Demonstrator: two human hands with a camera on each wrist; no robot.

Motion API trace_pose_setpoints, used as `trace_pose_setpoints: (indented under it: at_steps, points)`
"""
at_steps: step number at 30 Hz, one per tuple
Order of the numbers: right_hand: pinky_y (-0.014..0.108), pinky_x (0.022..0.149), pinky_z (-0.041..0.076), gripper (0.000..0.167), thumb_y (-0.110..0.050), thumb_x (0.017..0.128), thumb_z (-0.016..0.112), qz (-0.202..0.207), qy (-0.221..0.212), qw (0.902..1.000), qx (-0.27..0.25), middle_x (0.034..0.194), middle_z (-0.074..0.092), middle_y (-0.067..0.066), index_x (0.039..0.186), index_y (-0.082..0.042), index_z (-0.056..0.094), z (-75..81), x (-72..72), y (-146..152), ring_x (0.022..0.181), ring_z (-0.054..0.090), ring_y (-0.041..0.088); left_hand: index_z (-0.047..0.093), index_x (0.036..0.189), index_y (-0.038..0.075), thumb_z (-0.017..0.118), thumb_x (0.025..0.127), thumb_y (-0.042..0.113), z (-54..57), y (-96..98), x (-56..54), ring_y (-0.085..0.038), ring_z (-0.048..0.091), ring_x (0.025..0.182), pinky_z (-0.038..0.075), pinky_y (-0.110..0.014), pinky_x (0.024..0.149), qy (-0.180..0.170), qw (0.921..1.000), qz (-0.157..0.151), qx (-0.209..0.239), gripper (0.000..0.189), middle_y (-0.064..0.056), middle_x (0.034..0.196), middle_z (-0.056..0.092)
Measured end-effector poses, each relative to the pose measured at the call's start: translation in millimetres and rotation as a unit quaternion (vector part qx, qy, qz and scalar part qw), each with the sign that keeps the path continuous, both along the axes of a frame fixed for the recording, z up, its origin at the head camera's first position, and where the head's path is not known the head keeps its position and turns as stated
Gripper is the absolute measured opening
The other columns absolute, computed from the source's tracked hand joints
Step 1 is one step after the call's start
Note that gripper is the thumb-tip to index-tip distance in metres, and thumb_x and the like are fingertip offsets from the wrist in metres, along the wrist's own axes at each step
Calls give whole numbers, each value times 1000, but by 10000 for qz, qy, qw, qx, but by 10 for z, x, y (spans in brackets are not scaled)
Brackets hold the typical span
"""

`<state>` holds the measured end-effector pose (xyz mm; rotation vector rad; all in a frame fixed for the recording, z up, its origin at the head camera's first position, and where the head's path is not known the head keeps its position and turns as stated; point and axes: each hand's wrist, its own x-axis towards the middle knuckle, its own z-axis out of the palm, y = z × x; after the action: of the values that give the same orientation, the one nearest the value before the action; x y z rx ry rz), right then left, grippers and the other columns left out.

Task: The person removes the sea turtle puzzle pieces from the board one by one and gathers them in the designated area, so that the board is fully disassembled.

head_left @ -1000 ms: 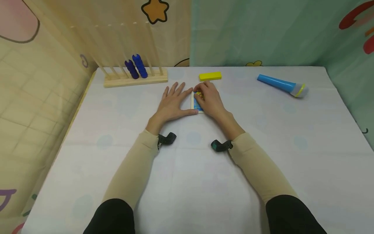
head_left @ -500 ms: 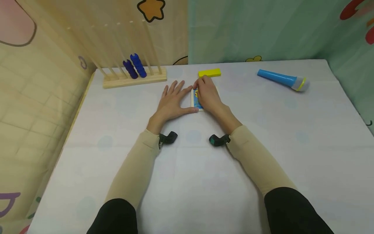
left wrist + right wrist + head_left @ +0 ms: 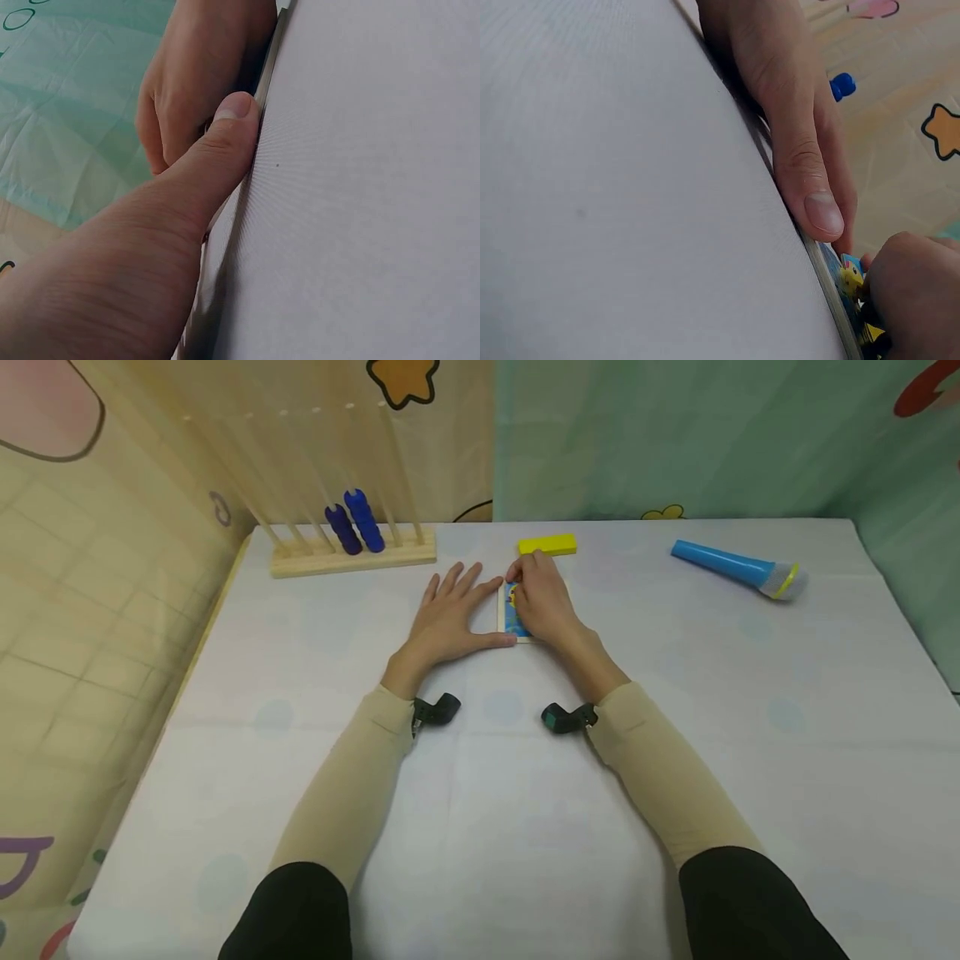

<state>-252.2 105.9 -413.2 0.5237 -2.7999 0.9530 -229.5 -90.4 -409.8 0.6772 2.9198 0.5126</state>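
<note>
A small flat picture board (image 3: 502,610) with a pale rim and a blue and yellow picture lies on the white table. My left hand (image 3: 450,614) is spread beside it, index fingertip at its far left corner and thumb along its near edge. Over the board's right part, my right hand (image 3: 547,602) has curled fingers and hides much of the picture. In the right wrist view, a small picture piece (image 3: 851,274) with a yellow animal stands tilted up at the right fingertips, which pinch it. The left wrist view shows the left thumb (image 3: 232,127) pressed against the board's edge.
A yellow block (image 3: 555,545) lies just beyond the right hand. At the back left stands a wooden rod rack (image 3: 360,560) with dark blue beads on two rods. A blue toy microphone (image 3: 723,564) lies at the back right. Patterned curtains hang behind.
The right thumb and fingers have drawn together and shifted slightly away from me over the board. The left hand keeps its place. The head view has moved a little.
</note>
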Motion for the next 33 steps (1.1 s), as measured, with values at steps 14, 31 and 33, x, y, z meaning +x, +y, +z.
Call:
trace_pose_setpoints:
  at_steps: [14,31,33]
  points:
    - [25,84,46,18,-16,105,65,267,-601,9847,-1613,106,63,10,119,-5,70,35,7,202,94,54,22,28,168,36,64,86,80,15,9,10,-27,-3,166,-7,-53,132,-45,10000,23,-69,99,-2,179,11]
    - [20,97,53,31,-31,105,66,-1309,-1071,9675,-1882,119,69,6,127,-10,72,194,62,860,106,60,17,25,168,37,64,86,80,10,21,13,-27,-5,166,-9,-52,132,-125,9998,70,-146,101,0,179,7]
    - [19,94,53,32,-33,106,65,-1465,-1043,9670,-1803,120,70,6,127,-10,72,202,78,956,105,59,17,26,168,37,64,85,80,17,23,13,-27,-5,166,-9,-52,132,-128,9998,70,-140,101,0,179,8]
